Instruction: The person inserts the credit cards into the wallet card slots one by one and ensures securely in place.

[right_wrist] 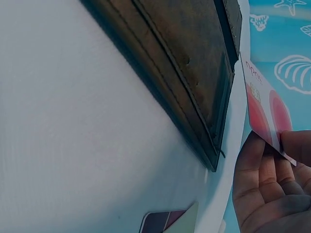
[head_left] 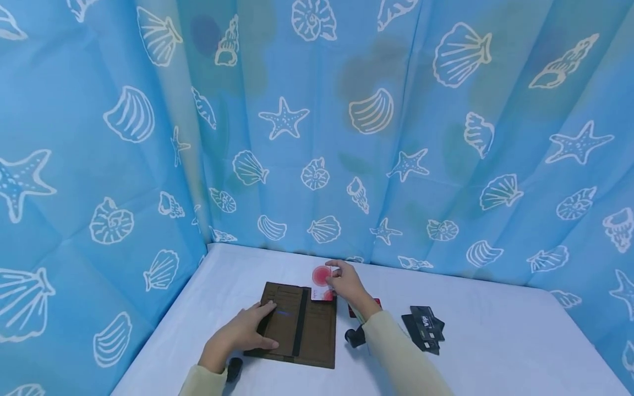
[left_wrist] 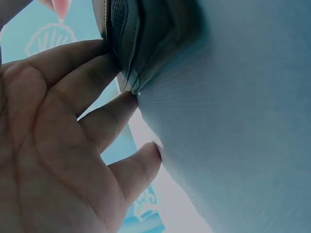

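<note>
An open brown wallet (head_left: pixel 317 335), with card slots and a black elastic band (head_left: pixel 300 324), lies flat on the table. My left hand (head_left: pixel 241 329) rests on its left part, thumb and forefinger spread on the leather. Seen from the left wrist, outstretched fingers (left_wrist: pixel 97 77) touch the wallet's edge (left_wrist: pixel 129 43). Between thumb and fingers, my right hand (head_left: pixel 349 285) pinches a white card with red circles (head_left: pixel 321 278) above the wallet's upper right part. In the right wrist view, this card (right_wrist: pixel 260 97) stands tilted just beyond the wallet (right_wrist: pixel 194 58), apart from it there.
Several black cards (head_left: pixel 427 327), one marked VIP, lie in a loose pile to the right. A red card (head_left: pixel 378 302) is partly hidden behind the right forearm. Dark wrist-worn devices (head_left: pixel 354 336) show at both wrists. A blue shell-patterned curtain (head_left: pixel 317 137) borders the white table (head_left: pixel 495 341).
</note>
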The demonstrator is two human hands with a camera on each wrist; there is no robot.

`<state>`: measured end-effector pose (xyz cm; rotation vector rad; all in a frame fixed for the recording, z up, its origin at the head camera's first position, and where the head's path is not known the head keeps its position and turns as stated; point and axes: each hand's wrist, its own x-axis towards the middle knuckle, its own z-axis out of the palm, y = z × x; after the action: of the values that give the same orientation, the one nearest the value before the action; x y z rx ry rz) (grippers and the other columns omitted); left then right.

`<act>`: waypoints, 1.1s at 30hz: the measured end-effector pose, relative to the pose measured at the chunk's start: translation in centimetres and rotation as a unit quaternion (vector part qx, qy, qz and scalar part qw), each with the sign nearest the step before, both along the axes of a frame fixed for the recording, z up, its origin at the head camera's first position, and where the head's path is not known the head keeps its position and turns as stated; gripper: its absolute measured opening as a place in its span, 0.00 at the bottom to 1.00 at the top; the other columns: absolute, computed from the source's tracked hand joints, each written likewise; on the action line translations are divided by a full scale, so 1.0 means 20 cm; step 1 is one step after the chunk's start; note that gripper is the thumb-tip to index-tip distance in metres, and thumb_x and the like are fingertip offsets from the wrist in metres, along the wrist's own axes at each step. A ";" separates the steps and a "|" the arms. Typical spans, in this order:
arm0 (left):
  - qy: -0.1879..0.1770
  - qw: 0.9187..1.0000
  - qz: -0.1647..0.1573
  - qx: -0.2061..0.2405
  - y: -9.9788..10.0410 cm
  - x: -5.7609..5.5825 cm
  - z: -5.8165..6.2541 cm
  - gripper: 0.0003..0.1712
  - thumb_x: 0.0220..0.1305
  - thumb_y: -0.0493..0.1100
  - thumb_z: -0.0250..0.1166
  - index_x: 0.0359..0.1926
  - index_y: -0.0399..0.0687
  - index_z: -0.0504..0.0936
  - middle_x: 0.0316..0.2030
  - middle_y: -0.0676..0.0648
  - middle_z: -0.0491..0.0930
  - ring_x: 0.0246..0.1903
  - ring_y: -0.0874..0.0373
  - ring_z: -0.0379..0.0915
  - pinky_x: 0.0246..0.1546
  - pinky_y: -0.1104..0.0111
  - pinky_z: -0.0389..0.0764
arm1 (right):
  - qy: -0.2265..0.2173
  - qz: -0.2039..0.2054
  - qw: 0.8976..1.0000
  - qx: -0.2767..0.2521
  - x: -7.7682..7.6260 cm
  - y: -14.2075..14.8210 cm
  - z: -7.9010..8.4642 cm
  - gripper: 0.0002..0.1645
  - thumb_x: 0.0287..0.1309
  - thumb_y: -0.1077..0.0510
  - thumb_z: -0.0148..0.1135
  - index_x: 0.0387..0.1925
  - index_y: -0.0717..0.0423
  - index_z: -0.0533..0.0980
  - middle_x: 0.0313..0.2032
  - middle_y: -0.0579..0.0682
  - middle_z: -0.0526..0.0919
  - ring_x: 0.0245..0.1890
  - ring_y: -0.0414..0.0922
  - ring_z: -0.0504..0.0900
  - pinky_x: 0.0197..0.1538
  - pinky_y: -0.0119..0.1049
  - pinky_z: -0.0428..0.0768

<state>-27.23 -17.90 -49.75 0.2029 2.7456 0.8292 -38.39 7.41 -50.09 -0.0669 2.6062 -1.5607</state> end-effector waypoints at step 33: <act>-0.005 1.000 0.005 -0.024 0.01 -0.01 -0.01 0.52 0.46 0.54 0.80 0.71 0.49 0.68 0.70 0.37 0.66 0.71 0.31 0.56 0.68 0.34 0.59 | 0.031 0.061 0.997 -0.027 0.03 -0.20 0.01 0.23 0.65 0.60 0.62 0.61 0.50 0.73 0.38 0.54 0.77 0.33 0.45 0.79 0.37 0.34 0.86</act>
<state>-27.52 -17.74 -49.89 0.1746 2.7557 0.7629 -37.79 3.35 -49.83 -0.2769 2.5515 -1.6100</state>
